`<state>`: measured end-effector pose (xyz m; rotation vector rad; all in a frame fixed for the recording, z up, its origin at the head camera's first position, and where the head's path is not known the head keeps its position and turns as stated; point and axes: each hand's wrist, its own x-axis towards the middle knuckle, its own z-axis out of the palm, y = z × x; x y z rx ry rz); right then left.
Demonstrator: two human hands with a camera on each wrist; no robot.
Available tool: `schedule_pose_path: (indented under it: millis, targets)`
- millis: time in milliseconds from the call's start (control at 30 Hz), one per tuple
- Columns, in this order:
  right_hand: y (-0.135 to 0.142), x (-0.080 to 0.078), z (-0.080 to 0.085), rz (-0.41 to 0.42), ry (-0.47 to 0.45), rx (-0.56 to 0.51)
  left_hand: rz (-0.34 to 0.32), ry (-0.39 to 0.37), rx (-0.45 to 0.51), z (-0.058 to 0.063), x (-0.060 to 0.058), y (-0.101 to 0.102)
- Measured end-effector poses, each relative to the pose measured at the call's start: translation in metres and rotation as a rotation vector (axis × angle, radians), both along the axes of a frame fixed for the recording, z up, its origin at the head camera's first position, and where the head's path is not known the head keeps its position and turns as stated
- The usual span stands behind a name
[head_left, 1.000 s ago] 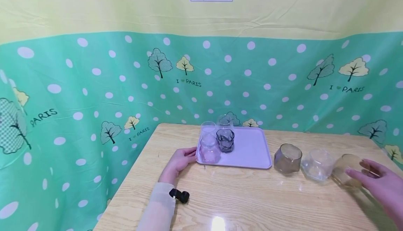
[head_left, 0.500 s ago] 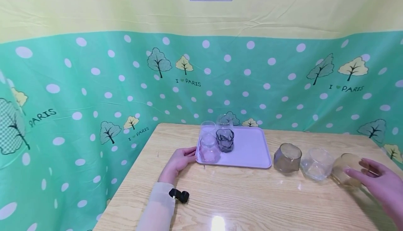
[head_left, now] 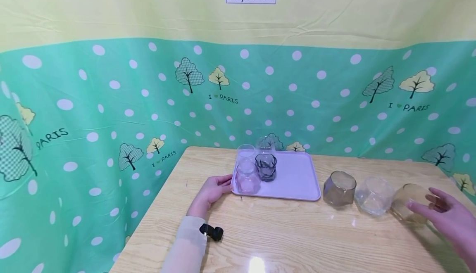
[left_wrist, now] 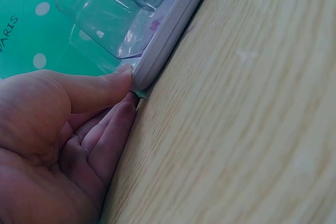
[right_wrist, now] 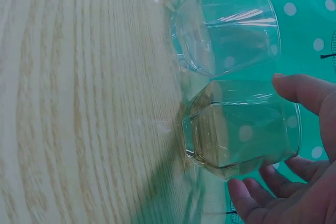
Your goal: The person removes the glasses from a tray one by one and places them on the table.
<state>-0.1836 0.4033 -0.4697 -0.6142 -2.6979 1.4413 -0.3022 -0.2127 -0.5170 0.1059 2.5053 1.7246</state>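
In the head view my left hand [head_left: 213, 190] pinches the left edge of a lilac tray [head_left: 293, 182]. The left wrist view shows the thumb on the tray rim and the fingers low beside it, near the tabletop. On the tray's left half stand a pinkish glass [head_left: 248, 182], a dark grey glass [head_left: 266, 169] and clear glasses [head_left: 246, 152] behind them. At the far right my right hand [head_left: 451, 213] is around an amber glass [head_left: 407, 207], which stands upright on the table. In the right wrist view this glass lies between thumb and fingers; firm contact is hard to tell.
A clear faceted glass [head_left: 374, 196] and a smoky brown glass [head_left: 339, 190] stand in a row between the tray and the amber glass. All rest on a wooden table [head_left: 282, 231]. A green and yellow curtain [head_left: 297, 112] hangs behind the table's back edge.
Little differs: the head view has shifted slightly. The right hand's fingers look marginally looser around the amber glass. The left hand, tray and other glasses keep their places.
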Motion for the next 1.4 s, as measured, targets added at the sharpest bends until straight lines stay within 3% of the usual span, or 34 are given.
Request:
schedule_pose_path:
  millis: [200,367,800,967,1100,1400]
  targets:
    - [0.000,0.000,-0.001,-0.012,0.036,0.037,-0.003,0.006,0.008,0.003,0.003,0.000]
    - [0.002,0.003,0.003,0.027,0.131,0.079,-0.003,0.015,0.007,0.003,0.004,0.001]
    - [-0.017,-0.001,0.034,-0.034,0.236,0.034,-0.007,0.007,-0.001,0.001,0.001,0.000]
    - [-0.046,-0.003,0.051,-0.026,0.251,0.079,-0.005,0.006,0.007,0.002,0.003,-0.001]
    - [-0.077,-0.007,0.060,0.028,0.287,0.099,-0.002,0.014,0.011,0.004,0.004,-0.002]
    - [-0.146,-0.022,0.055,0.191,0.400,0.072,-0.010,0.008,-0.004,0.003,0.003,-0.001]
